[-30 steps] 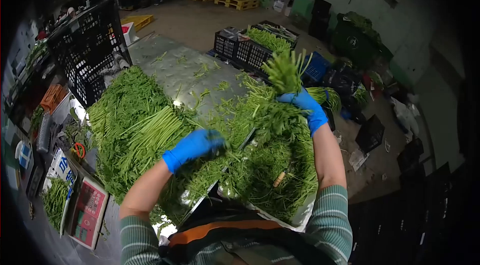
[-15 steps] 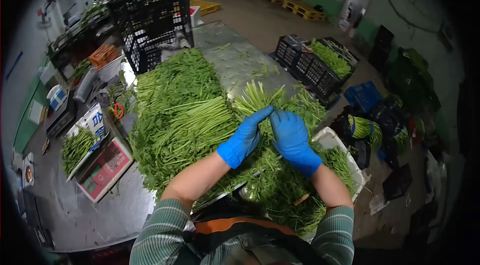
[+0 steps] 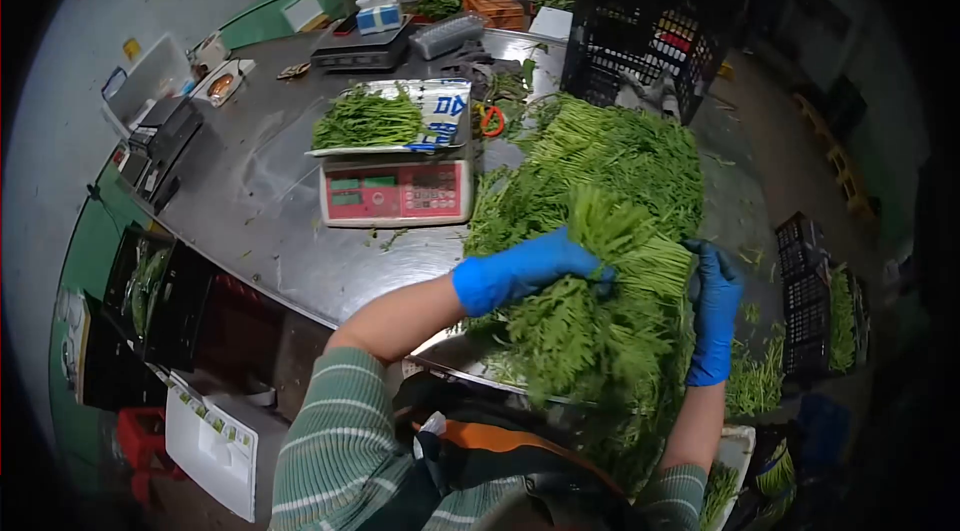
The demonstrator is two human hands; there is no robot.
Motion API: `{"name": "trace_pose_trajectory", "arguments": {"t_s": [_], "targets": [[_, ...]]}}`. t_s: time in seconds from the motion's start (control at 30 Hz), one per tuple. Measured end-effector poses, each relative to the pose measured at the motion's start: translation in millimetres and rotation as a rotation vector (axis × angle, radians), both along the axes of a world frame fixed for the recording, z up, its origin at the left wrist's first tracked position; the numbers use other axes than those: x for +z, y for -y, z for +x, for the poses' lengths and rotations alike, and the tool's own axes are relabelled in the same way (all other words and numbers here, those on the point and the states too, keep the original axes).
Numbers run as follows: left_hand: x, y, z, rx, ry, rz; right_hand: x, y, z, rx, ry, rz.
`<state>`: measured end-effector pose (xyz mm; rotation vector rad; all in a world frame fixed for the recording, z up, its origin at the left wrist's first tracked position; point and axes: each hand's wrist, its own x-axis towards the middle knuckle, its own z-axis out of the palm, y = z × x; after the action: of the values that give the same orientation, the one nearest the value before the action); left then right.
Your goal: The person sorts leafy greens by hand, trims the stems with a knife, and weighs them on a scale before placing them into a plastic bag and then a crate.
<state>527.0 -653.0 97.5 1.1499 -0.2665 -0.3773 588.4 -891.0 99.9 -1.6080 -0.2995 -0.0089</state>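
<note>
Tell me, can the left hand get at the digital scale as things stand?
Probably yes: mostly bare metal tabletop separates the left hand from the digital scale. The hand grips a bunch of leafy greens, though, so it would likely need to release that first.

A pink-fronted scale (image 3: 350,213) stands on the metal worktop (image 3: 265,161). Just to its right is an orange-red looped handle (image 3: 491,121). Beyond the scale, a blue-and-white tissue box (image 3: 378,19) rests on a dark flat device (image 3: 362,53), with a clear plastic roll (image 3: 448,34) beside it. Farther behind the scale is an orange crate (image 3: 495,9); a tall black crate (image 3: 600,36) stands to its far right. Well left of it sits a white basin (image 3: 150,79); below that side, a red stool (image 3: 143,439).
</note>
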Motion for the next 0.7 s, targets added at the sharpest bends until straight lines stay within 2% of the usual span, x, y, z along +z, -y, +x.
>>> {"name": "trace_pose_trajectory", "arguments": {"t_s": [0.07,0.1,0.13,0.17,0.23,0.27,0.3,0.37,0.43,0.5,0.53,0.57,0.6,0.63,0.7], "targets": [[42.6,-61.9,-26.2,0.235,0.097,0.174,-1.2,-8.3,7.6,-0.007,0.013,0.002],[51.1,-96.0,-24.5,0.350,0.265,0.323,-3.9,-17.9,7.2,0.004,0.010,-0.003],[77.9,-133.1,-32.8,0.434,0.200,0.601,-7.1,-28.3,5.4,0.018,0.015,-0.034],[87.6,-174.1,-26.4,0.513,0.307,0.946,-9.8,-42.1,3.4,0.035,0.018,-0.065],[122.9,-218.6,-28.9,0.754,0.350,1.400,-7.1,-82.7,-4.7,0.064,0.016,-0.107],[131.1,-240.1,-25.8,0.858,0.376,1.622,-6.8,-106.8,-10.9,0.069,0.026,-0.137],[124.9,-267.0,-14.4,0.855,0.364,1.618,-10.5,-136.2,-15.8,0.073,0.019,-0.144],[93.2,-319.1,15.5,0.938,0.620,1.875,-11.5,-204.9,-25.6,0.089,0.114,-0.176],[47.3,-355.6,35.1,0.717,0.647,1.731,0.4,-276.6,-48.1,0.201,-0.069,-0.086],[-18.4,-377.6,64.8,0.436,0.403,1.663,-3.9,-325.7,-53.1,0.384,0.066,-0.230],[-36.4,-384.4,65.3,0.394,0.452,1.613,-4.6,-338.2,-56.0,0.353,0.065,-0.243],[-45.9,-390.0,60.6,0.351,0.505,1.564,-4.3,-347.8,-56.7,0.344,0.200,-0.302],[-25.5,-392.8,55.3,0.267,0.525,1.532,-3.1,-354.3,-56.4,0.333,0.329,-0.361],[-11.1,-401.4,50.9,0.281,0.518,1.379,-0.5,-354.5,-55.1,0.297,0.320,-0.367],[28.6,-417.2,37.2,0.301,0.471,1.142,6.3,-349.7,-49.8,0.198,0.146,-0.239]]}}
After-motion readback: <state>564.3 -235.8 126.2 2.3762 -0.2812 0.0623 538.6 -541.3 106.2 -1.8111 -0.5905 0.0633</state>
